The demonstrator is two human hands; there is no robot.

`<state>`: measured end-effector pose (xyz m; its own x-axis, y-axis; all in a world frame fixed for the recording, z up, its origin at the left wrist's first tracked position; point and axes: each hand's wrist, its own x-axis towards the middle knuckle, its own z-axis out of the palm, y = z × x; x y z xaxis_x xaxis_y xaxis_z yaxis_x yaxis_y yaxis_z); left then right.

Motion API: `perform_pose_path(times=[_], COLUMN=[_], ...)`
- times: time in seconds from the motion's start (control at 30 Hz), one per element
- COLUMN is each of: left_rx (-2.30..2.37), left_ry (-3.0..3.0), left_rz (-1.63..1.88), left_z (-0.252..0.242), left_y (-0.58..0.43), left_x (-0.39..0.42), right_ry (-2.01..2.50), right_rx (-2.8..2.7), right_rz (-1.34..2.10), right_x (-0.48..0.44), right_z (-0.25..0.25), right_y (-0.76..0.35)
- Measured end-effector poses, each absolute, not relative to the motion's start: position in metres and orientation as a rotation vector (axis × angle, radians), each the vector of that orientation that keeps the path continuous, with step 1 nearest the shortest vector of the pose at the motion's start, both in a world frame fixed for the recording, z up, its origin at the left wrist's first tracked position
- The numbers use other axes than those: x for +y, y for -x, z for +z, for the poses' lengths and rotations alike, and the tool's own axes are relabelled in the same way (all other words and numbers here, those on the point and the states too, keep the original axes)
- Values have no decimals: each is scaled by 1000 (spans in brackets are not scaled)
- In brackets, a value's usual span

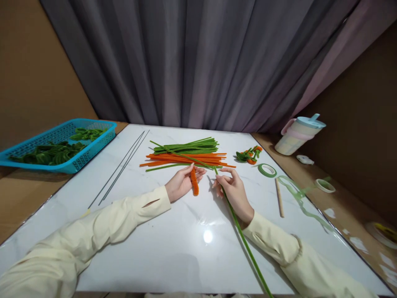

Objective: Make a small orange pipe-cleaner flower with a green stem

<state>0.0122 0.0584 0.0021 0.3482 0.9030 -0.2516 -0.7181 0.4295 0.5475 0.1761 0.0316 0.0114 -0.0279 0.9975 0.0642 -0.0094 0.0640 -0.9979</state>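
Note:
My left hand (181, 184) is closed on a short orange pipe cleaner piece (195, 186) that looks folded or coiled and hangs down past the fingers. Pinched between the fingers of my right hand (232, 188) is a long green pipe cleaner (245, 244), its tip pointing toward the left hand and its tail running to the front edge. Just beyond both hands lie a bundle of orange pipe cleaners (186, 158) and, behind it, a bundle of green pipe cleaners (192, 145). One loose green stem crosses the orange bundle diagonally.
On the left are a blue basket (66, 166) with green leaf shapes and several thin dark wires (120, 174). To the right lie small orange-and-green pieces (249, 155), green tape (267, 170), a wooden stick (279, 198), another tape roll (325, 186) and a tumbler (296, 136).

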Motion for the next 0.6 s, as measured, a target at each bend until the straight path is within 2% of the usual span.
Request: perform_pose_path(times=[0.23, 0.47, 0.6], left_rx=[515, 565, 591], left_ry=[-358, -324, -278], left_rz=[968, 978, 1072], left_z=[7, 5, 5], left_y=[-7, -7, -9], left_x=[57, 58, 60], right_ry=[1194, 1124, 914], right_rx=[-1357, -1829, -2295], right_rz=[1004, 201, 10], right_x=[58, 52, 29], right_z=[-5, 7, 16], right_y=[-188, -193, -184])
